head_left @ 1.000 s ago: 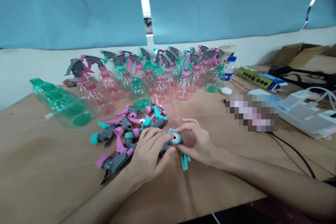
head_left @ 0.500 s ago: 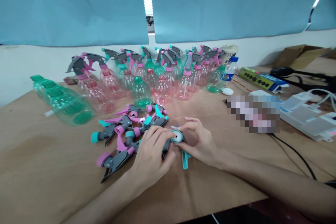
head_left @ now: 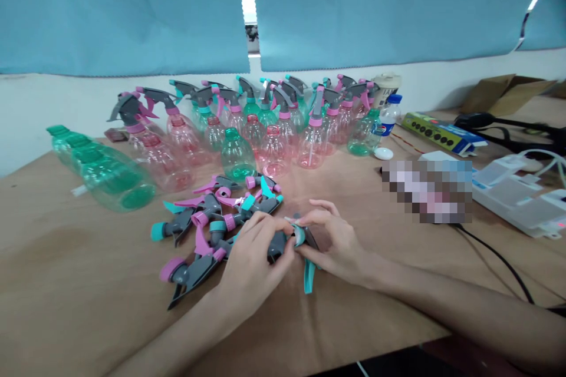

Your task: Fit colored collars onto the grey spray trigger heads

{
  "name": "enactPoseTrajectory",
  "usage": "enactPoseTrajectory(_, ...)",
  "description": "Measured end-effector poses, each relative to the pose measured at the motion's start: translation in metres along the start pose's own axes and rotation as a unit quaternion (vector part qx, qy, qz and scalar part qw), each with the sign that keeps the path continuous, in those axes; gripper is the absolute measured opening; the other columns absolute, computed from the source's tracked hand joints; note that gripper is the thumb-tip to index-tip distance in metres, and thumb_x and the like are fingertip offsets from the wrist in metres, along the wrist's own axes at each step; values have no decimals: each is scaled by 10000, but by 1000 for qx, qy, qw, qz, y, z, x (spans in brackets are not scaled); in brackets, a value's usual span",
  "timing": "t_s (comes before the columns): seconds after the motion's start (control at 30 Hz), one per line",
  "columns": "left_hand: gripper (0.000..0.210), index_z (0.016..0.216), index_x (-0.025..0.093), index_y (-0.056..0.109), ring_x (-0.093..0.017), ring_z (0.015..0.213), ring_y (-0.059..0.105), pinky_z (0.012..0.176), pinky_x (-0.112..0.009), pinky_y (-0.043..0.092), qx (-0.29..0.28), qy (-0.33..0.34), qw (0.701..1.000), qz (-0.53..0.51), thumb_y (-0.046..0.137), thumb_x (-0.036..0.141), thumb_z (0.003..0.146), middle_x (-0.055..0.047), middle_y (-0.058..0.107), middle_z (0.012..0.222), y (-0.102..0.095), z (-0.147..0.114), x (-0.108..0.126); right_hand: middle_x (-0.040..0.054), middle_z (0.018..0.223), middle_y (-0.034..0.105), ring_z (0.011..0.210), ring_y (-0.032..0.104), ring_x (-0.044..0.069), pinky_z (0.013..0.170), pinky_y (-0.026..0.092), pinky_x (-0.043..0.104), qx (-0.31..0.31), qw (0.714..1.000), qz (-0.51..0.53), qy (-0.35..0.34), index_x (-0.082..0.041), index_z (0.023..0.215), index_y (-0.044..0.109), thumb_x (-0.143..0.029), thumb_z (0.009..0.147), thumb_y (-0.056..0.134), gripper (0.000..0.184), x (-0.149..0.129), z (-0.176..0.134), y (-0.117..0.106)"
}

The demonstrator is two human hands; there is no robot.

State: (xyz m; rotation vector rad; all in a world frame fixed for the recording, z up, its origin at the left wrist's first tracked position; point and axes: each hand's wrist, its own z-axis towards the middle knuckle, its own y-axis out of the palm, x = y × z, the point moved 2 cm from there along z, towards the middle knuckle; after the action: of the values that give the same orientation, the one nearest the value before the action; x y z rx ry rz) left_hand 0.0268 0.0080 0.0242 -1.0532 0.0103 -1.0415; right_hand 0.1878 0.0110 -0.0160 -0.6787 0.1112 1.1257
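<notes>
A trigger spray head with a teal screw collar and a teal trigger is between my two hands. My right hand holds it from the right, fingers curled around the collar. My left hand is closed, with thumb and index finger pinched at the collar's open face; the fingertips hide what exactly they grip there. Just left of my left hand lies a pile of loose spray heads, among them one with a pink collar and one with a teal collar.
Pink and green bottles, many with spray heads on, stand along the wall; an open green bottle is in front. Green bottles lie at left. To the right are a Pepsi bottle, a power strip box and a clear plastic case.
The collar has turned from facing me to facing more toward my left hand, whose thumb and index finger have closed at it. The teal trigger has shifted slightly down and left.
</notes>
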Motion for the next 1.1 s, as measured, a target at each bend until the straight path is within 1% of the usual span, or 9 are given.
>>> enactPoseTrajectory(0.13,96,805,195,581,-168,752,561,703,-317,479,-15,-15,999,-38,564,102,793,-3,611,782,-5,5,-1,-11,839,660,808,654,176,968,434,458,3,1000,1,-12,-241,1072,497,-198,818,617,284,-1,0,0)
enactPoseTrajectory(0.27,115,823,204,601,-169,756,569,688,-310,485,-23,-10,999,-40,583,100,778,-4,621,787,-9,9,-1,-13,868,674,825,656,179,979,419,470,-4,1000,9,-6,-248,1078,495,-201,813,624,298,0,0,-1)
enactPoseTrajectory(0.4,91,790,199,614,-163,792,559,704,-302,481,-4,4,1000,-13,596,111,777,-19,569,852,-10,9,-3,-6,880,677,834,656,180,972,424,465,-4,1000,5,-8,-244,1065,498,-195,814,618,282,0,0,-2)
enactPoseTrajectory(0.53,77,739,189,600,-147,759,535,681,-284,478,0,-22,1000,-19,608,117,766,-6,486,834,-7,7,-5,-3,868,687,813,661,168,987,414,443,-8,1000,-10,-23,-235,1075,500,-179,816,624,293,-1,1,-2)
enactPoseTrajectory(0.73,89,764,197,603,-153,788,527,704,-288,473,2,-40,998,-52,595,109,774,-3,494,837,-5,4,-4,-14,878,697,815,668,160,985,409,438,-43,998,-10,-50,-251,1073,499,-152,819,586,286,-3,1,-3)
enactPoseTrajectory(0.9,45,783,197,622,-158,773,522,690,-302,484,14,-56,997,-51,612,158,803,-13,473,847,-2,3,-7,-9,899,695,834,666,173,993,399,457,-24,999,-14,-33,-256,1106,489,-183,824,611,316,-2,1,-4)
enactPoseTrajectory(1.1,128,851,202,643,-179,848,523,742,-329,486,-17,-18,997,-70,519,176,869,-44,470,915,-1,-1,-4,-9,873,680,832,662,171,972,410,444,-15,1000,-10,0,-241,1057,494,-198,823,616,267,-2,3,-3)
